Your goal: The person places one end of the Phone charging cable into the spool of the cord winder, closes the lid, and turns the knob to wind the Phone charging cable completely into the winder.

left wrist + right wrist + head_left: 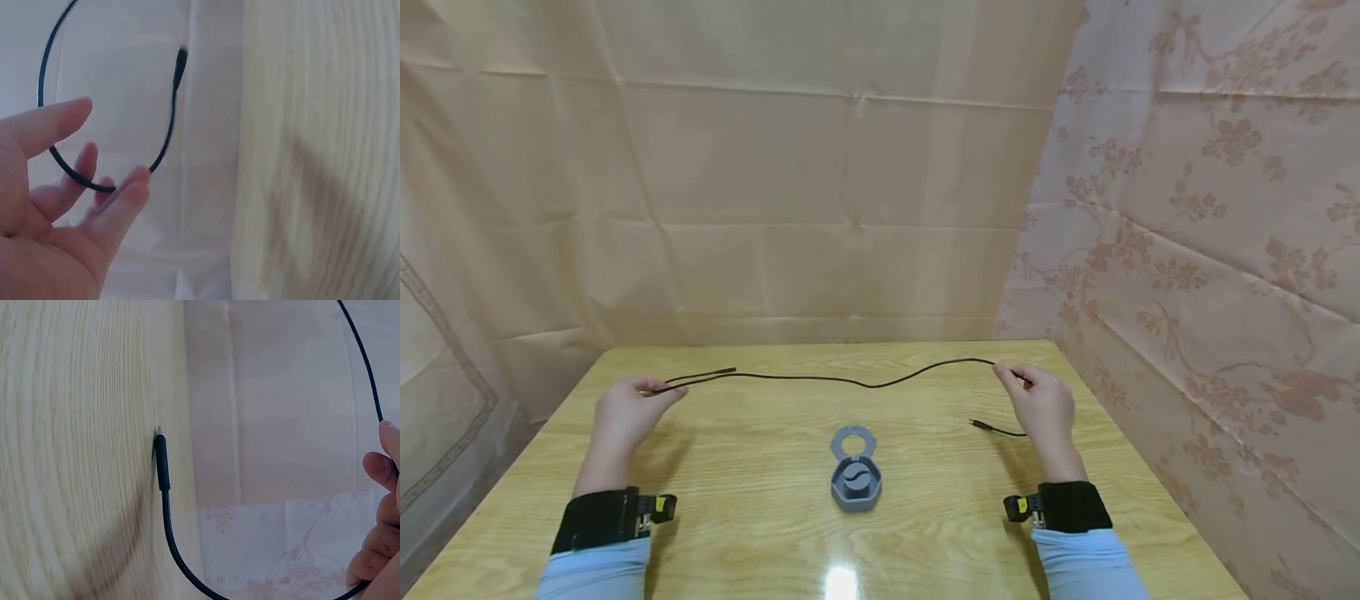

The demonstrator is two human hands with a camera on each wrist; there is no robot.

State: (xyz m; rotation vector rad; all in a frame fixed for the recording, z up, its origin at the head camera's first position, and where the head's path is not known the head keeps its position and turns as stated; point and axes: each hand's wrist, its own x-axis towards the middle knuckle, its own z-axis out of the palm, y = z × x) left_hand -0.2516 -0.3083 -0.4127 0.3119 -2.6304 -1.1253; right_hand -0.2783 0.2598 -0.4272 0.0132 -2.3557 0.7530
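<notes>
Left hand point(628, 412) and right hand point(1047, 404), fingers partly curled, each hold a black cable point(850, 381) above the table point(760, 533), near its left and right edges. Beige cloth point(760, 183) hangs behind the far edge. Between the hands the cable runs in a loose wave. Mid-table, well apart from both, sits a gray holder point(856, 502), wood stretching to either side. Inward of the right hand, the cable's plug point(980, 425) points left.

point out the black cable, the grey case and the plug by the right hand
Black cable point(871, 387): head view, the dip in its middle stretch.
Grey case point(856, 503): head view, its front wall.
Plug point(162, 462): right wrist view, middle of its black housing.
</notes>
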